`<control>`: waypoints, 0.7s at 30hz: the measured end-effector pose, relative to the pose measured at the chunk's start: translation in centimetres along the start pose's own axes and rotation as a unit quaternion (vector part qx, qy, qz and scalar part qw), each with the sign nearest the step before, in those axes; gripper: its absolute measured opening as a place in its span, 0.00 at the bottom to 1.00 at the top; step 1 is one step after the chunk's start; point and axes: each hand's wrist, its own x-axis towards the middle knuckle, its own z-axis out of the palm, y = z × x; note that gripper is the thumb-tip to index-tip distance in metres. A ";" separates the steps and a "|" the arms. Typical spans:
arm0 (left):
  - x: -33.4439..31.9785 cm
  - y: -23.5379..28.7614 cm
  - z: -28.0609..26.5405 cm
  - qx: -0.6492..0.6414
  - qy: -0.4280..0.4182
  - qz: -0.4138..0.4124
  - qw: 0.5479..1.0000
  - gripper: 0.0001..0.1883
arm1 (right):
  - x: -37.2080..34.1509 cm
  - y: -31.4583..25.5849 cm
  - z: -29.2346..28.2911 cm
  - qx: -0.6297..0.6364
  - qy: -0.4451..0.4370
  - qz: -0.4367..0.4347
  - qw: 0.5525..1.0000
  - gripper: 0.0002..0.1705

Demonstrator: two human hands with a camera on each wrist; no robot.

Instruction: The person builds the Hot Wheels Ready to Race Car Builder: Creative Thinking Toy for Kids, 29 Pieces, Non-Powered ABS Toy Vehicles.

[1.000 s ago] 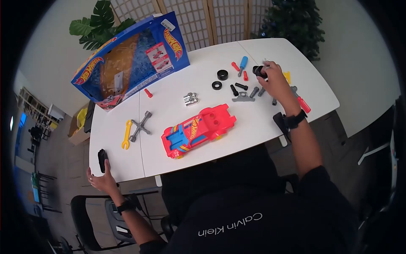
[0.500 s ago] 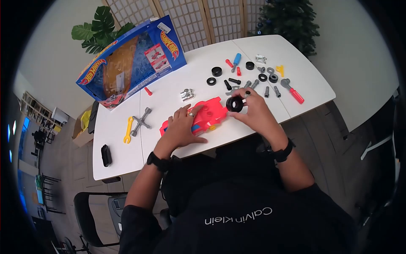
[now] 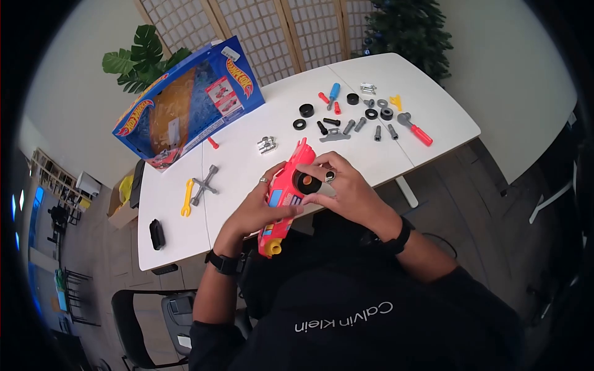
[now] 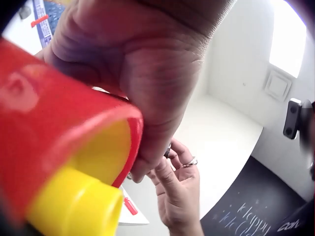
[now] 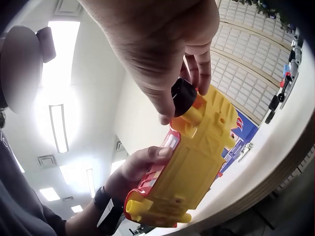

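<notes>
My left hand [image 3: 252, 211] grips a red toy car [image 3: 286, 179] by its body, lifted and tipped on its side near the table's front edge. Its yellow underside [image 5: 192, 172] shows in the right wrist view. Fingers and thumb of my right hand [image 3: 352, 193] pinch a black toy wheel [image 5: 184, 97] at a yellow axle stub by one end of the car. At the other end, a bare yellow stub [image 4: 78, 201] pokes out of the wheel arch. The far side of the car is hidden from the head view.
Black wheels [image 3: 306, 110], bolts, a blue screwdriver [image 3: 335, 93] and a red-handled hammer [image 3: 421, 135] lie to the right. A silver engine piece [image 3: 266, 145] sits mid-table. Leftward are a yellow wrench [image 3: 187, 196], a grey cross wrench [image 3: 205, 185], a black case [image 3: 157, 234] and the box [image 3: 237, 106].
My right hand fetched a wheel from the table's right side to the car. My left hand left the black case, took hold of the car, and has now raised and turned it on its side.
</notes>
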 end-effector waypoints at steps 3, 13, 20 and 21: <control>-1.3 0.4 0.8 -0.091 -0.016 -0.025 0.995 0.56 | -0.2 -0.9 0.6 0.004 -0.022 0.013 1.000 0.36; -3.4 -4.1 2.2 -0.293 -0.019 0.002 0.956 0.45 | -0.6 -1.5 0.9 0.090 -0.044 0.044 0.994 0.46; -4.6 -6.9 3.0 -0.530 -0.051 -0.013 0.846 0.40 | 3.1 12.5 -6.0 -0.298 -0.005 0.160 0.941 0.12; -4.7 -7.0 3.2 -0.530 -0.052 -0.012 0.846 0.40 | 3.7 15.5 -7.1 -0.345 -0.012 0.183 0.921 0.12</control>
